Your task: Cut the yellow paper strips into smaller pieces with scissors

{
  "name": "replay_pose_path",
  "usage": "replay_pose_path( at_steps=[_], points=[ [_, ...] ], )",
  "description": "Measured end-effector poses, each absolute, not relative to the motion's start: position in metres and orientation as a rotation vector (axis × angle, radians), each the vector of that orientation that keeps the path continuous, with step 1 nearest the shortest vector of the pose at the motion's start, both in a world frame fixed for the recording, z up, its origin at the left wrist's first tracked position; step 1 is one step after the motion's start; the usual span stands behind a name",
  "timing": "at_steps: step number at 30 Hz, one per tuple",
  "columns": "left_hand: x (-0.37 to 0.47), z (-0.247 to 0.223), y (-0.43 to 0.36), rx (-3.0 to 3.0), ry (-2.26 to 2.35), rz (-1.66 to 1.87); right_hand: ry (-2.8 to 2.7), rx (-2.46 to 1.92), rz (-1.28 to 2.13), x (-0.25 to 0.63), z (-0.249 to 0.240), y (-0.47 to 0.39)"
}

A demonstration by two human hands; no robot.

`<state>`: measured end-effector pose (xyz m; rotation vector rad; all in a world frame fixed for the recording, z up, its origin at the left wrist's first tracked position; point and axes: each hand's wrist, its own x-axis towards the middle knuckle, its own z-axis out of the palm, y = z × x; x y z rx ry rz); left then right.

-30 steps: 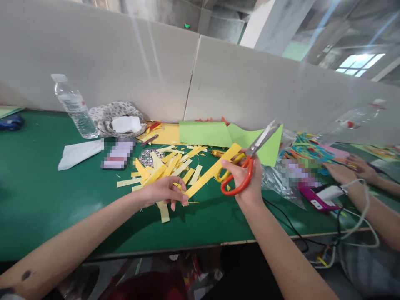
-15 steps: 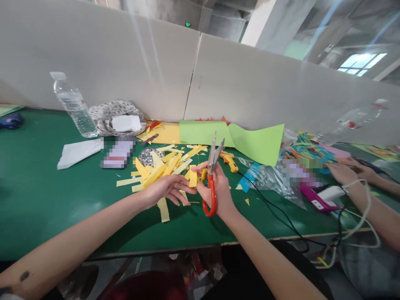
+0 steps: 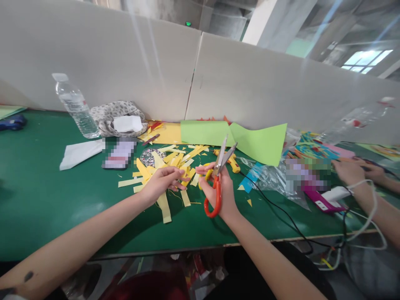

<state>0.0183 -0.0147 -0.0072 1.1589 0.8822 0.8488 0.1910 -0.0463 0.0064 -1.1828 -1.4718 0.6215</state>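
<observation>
A pair of scissors [image 3: 216, 183] with orange-red handles hangs in my right hand [image 3: 226, 193], its blades pointing up and slightly apart. The right thumb and fingertips reach toward the left hand with a small gap between. My left hand [image 3: 164, 181] is closed in a pinch over the pile, with a bright yellow paper strip [image 3: 188, 177] at its fingertips; the fingers partly cover it. Beneath and behind the left hand lies a loose heap of yellow paper strips [image 3: 143, 170]. A round patch of multicoloured sequins [image 3: 150, 157] shows behind the heap.
Green paper [image 3: 203, 132] stands along the partition. A yellow glue gun [image 3: 233, 162] with a black cord lies behind the right hand. To the left are a phone [image 3: 120, 153], white tissue [image 3: 81, 154] and a water bottle [image 3: 76, 106]. A co-worker's hands [image 3: 350, 171] work at the right.
The small yellow piece between my hands has shifted left with my left hand, whose spread fingers have drawn together. My right hand and the scissors have moved slightly right, widening the gap.
</observation>
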Motion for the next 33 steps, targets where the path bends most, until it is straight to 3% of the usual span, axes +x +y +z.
replay_pose_path(
  at_steps=[7, 14, 33],
  points=[
    [0.018, -0.001, -0.019, 1.302, 0.783, 0.938, -1.305, -1.238, 1.110, 0.187, 0.011, -0.047],
    [0.020, -0.006, -0.019, 1.401, 0.787, 0.536, -1.350, -1.240, 1.003, 0.185, 0.004, -0.048],
    [0.021, -0.007, -0.022, 1.359, 0.701, 0.601, -1.176, -1.236, 1.117, 0.184, 0.013, -0.051]
  ],
)
